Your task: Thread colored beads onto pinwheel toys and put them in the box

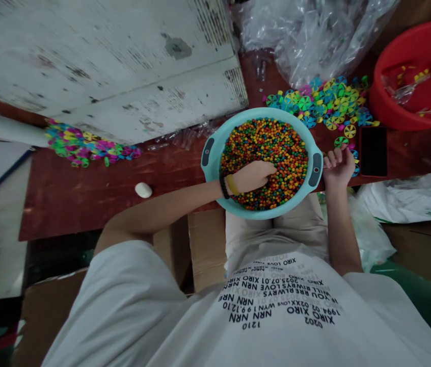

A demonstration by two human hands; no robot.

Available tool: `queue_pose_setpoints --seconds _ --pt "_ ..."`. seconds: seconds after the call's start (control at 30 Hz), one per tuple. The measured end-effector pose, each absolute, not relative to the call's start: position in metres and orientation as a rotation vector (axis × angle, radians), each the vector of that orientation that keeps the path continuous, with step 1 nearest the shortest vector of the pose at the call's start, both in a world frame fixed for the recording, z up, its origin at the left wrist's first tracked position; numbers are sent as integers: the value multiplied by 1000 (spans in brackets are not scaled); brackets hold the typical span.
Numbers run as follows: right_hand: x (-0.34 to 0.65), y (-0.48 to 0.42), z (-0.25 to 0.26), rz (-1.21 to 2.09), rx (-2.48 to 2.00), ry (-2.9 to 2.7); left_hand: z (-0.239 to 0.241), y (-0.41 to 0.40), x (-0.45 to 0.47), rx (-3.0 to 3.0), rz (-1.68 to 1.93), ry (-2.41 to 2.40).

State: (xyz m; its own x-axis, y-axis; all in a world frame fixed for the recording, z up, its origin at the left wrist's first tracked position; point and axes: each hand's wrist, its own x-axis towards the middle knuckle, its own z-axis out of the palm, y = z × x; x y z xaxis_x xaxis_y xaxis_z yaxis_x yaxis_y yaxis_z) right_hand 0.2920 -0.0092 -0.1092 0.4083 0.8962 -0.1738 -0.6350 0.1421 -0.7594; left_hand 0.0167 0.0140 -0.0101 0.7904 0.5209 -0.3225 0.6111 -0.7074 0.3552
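Observation:
A light blue bowl (211, 153) full of small multicoloured beads (272, 142) rests at the near edge of a dark red table, partly over my lap. My left hand (256, 176) is dug into the beads, fingers curled and buried, with black and yellow bands on the wrist. My right hand (338, 164) hovers just right of the bowl's grey handle, fingers closed in a pinch on something small I cannot make out. A pile of colourful plastic pinwheel discs (326, 104) lies beyond the right hand.
A red basin (387, 97) stands at the far right, a black phone (373, 151) beside it. Crumpled clear plastic bags (307, 35) lie at the back. More coloured discs (85, 145) and a white oval object (143, 190) lie on the left. Cardboard boxes (206, 244) sit below.

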Motion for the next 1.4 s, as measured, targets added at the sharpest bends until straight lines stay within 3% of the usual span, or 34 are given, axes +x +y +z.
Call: queue_pose_setpoints --seconds 0.23,0.43,0.57,0.73,0.87,1.0,1.17,1.4 --pt "309 17 -93 1012 -1214 -710 0 27 -4 2255 198 1039" --pt "350 69 -83 351 -2020 -1590 19 16 -12 2997 -218 928" --pt "346 85 -83 302 -2188 -1856 3 2 10 2945 -439 839" --pt "344 90 -77 346 -2269 -1818 -10 15 14 2473 -197 966" --pt "341 74 -46 350 -2033 -1734 -2 23 2 1946 220 924" --pt "298 36 -4 666 -1462 -1530 6 17 -4 1635 512 907" --pt "222 5 15 1068 -1128 -1379 12 16 0 1737 674 914" --pt "189 0 16 1119 -1040 -1192 27 16 2 2014 761 1048"
